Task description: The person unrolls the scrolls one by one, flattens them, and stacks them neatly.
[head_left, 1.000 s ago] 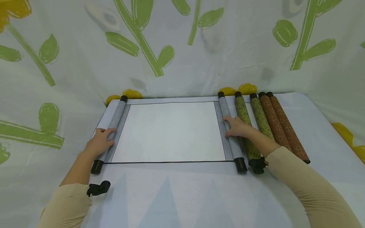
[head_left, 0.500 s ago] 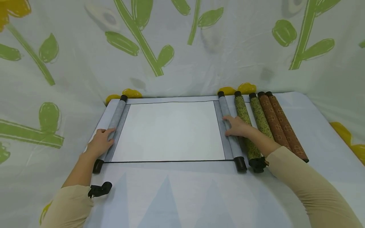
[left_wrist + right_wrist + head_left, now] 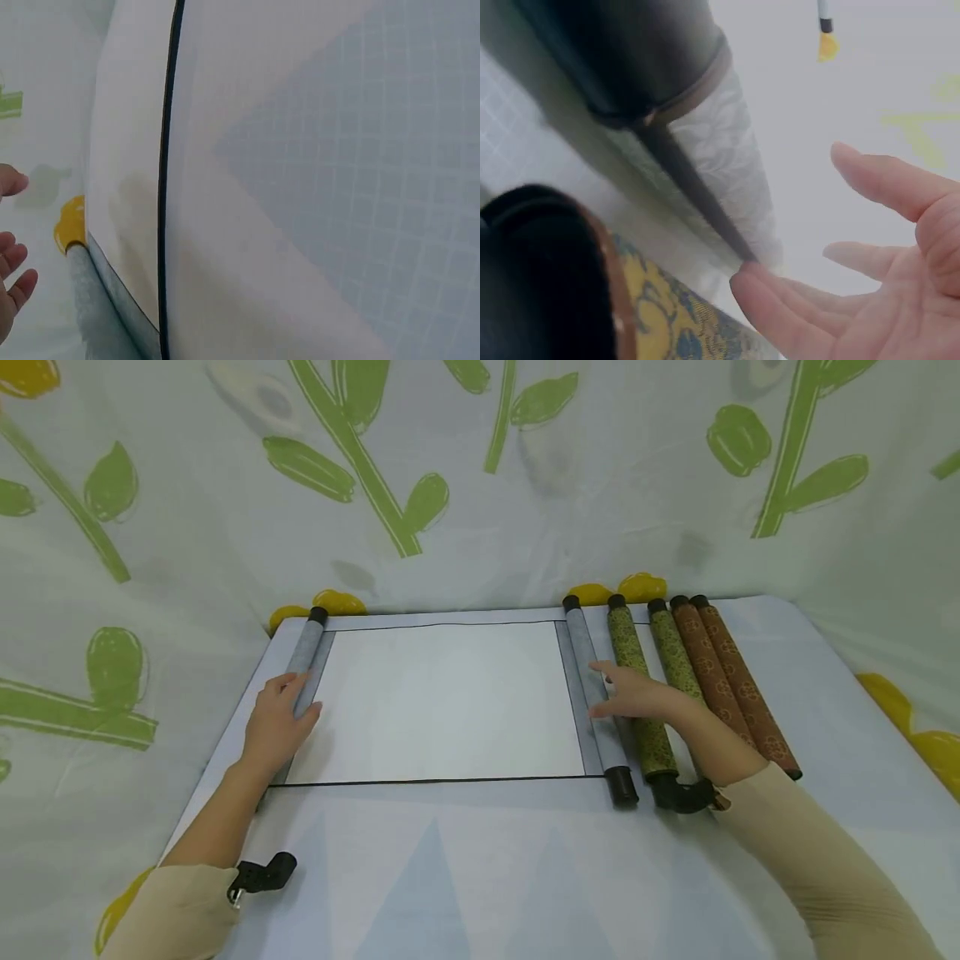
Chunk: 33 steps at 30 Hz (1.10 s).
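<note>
A grey-bordered scroll with a blank white sheet (image 3: 442, 702) lies unrolled between its left roller (image 3: 306, 647) and right roller (image 3: 600, 710). Over the left roller is my left hand (image 3: 276, 722), its fingers spread and covering the roller's near part in the head view. The left wrist view shows those fingers (image 3: 22, 289) apart from the grey roll. My right hand (image 3: 637, 692) reaches across the green rolled scroll (image 3: 633, 647), thumb and fingers parted beside the right roller. In the right wrist view its palm (image 3: 900, 307) faces the roller with its black end knob (image 3: 637, 60).
To the right lie another green rolled scroll (image 3: 675, 647) and two brown ones, the nearer brown scroll (image 3: 708, 668) beside the outer brown scroll (image 3: 750, 685). They rest on a pale blue-and-white table cover (image 3: 495, 868). A leaf-printed curtain (image 3: 480, 543) hangs behind the table.
My left hand has loosened from the left roller and lifted slightly, shifting right. My right hand's fingers have drawn slightly off the right roller. The whole head view has shifted a little.
</note>
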{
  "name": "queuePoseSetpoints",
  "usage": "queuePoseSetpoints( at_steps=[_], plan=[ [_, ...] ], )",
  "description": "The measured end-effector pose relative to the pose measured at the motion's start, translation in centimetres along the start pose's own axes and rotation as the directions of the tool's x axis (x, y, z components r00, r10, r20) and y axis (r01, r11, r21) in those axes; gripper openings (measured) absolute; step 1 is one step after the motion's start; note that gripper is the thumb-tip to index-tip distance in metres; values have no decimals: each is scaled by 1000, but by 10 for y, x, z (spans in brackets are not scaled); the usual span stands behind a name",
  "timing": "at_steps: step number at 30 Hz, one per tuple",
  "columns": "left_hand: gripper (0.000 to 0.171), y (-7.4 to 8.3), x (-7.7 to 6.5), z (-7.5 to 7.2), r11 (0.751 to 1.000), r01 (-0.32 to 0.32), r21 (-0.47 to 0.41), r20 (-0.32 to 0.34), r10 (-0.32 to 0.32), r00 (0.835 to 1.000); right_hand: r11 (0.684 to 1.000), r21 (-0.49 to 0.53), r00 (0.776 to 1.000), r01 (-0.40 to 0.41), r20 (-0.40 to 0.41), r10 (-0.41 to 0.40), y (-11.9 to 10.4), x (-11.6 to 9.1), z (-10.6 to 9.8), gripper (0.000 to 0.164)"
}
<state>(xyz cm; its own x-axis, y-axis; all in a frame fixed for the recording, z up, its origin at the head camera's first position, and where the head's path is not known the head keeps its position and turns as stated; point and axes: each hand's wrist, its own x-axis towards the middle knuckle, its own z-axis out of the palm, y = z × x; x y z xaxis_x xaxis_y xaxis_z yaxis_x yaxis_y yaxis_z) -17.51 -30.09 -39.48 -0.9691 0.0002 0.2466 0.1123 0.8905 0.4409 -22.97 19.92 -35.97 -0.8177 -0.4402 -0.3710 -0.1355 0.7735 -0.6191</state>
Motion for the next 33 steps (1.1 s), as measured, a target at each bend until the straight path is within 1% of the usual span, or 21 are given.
queuePoseSetpoints(
  at_steps=[2, 4, 6, 8, 12, 14, 19, 24, 28, 33],
  plan=[
    [52, 9, -1, 4, 999, -50, -14, -24, 49, 998, 999, 28, 1000, 18, -6, -18, -2, -5, -1, 81],
    [54, 19, -2, 7, 993, -112, -27, -52, 110, 993, 997, 62, 999, 40, -23, -38, -1, -9, 0, 80],
    [56, 30, -5, 10, 983, -170, -69, -76, 165, 983, 994, 95, 997, 62, -47, -57, -1, -13, 1, 81],
    [59, 42, -8, 11, 972, -198, -131, -82, 188, 979, 988, 128, 994, 87, -75, -78, -1, -19, 2, 82],
    [64, 67, -15, 11, 944, -185, -274, -63, 174, 983, 973, 176, 983, 151, -131, -129, -3, -35, 5, 83],
    [67, 79, -19, 11, 931, -171, -323, -51, 164, 985, 968, 180, 975, 176, -165, -147, -5, -43, 6, 84],
    [76, 100, -26, 11, 913, -175, -370, -29, 177, 984, 962, 163, 955, 220, -237, -179, -12, -57, 8, 86],
    [83, 117, -30, 10, 888, -185, -420, -7, 200, 980, 953, 145, 927, 267, -309, -213, -16, -67, 8, 87],
    [86, 127, -30, 8, 868, -200, -454, -11, 219, 976, 957, 123, 907, 264, -368, -203, -17, -78, 6, 87],
    [88, 142, -26, 12, 844, -226, -487, -24, 246, 969, 970, 31, 871, 242, -448, -203, -19, -89, 4, 91]
  ],
)
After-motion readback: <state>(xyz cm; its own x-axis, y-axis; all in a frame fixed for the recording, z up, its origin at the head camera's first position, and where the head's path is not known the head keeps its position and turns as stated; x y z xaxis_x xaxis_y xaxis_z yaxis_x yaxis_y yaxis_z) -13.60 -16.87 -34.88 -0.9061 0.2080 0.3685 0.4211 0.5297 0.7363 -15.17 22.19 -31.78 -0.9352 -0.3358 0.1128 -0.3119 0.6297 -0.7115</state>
